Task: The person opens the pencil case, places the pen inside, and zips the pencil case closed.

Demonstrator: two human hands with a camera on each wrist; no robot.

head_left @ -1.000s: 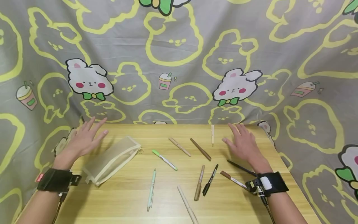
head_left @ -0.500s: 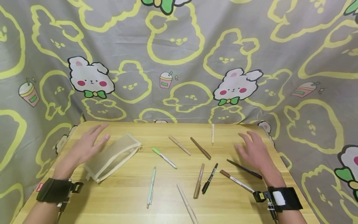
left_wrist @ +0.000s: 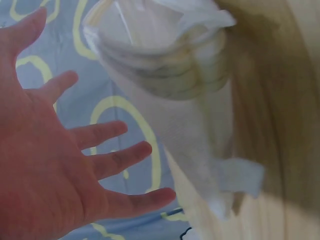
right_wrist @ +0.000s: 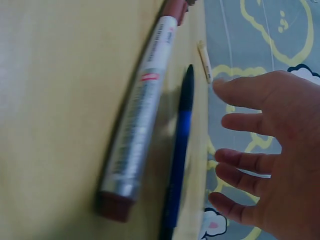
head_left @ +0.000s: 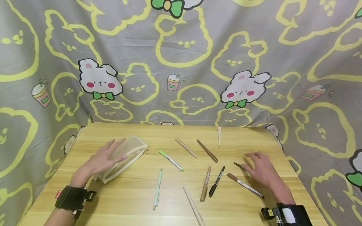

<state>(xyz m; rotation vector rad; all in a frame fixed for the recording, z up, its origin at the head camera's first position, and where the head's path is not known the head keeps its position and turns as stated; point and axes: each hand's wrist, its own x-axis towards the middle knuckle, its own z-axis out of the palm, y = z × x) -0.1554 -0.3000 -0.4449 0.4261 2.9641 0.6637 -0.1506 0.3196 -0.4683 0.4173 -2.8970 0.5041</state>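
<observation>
My left hand (head_left: 102,160) hovers with spread fingers over a pale translucent zip pouch (head_left: 128,146). In the left wrist view, the palm and fingers (left_wrist: 117,162) hold nothing, and the pouch (left_wrist: 160,117) gapes beside them. On the right, my right hand (head_left: 263,172) is above a black pen (head_left: 238,165), covering most of it. The right wrist view shows the loosely bent fingers (right_wrist: 245,162) apart from this dark pen (right_wrist: 180,135). Close by lies a brown-capped white marker (head_left: 246,185).
Several other pens lie scattered on the wooden table (head_left: 127,201): a green marker (head_left: 171,160), a mint pen (head_left: 157,190), a black twin marker (head_left: 217,182), a brown pen (head_left: 207,151), and beige ones. A patterned cloth (head_left: 141,47) surrounds the table's back and sides.
My left hand has moved right and nearer, over the pouch. My right hand has drawn toward me and lowered over the black pen. The head view has shifted slightly.
</observation>
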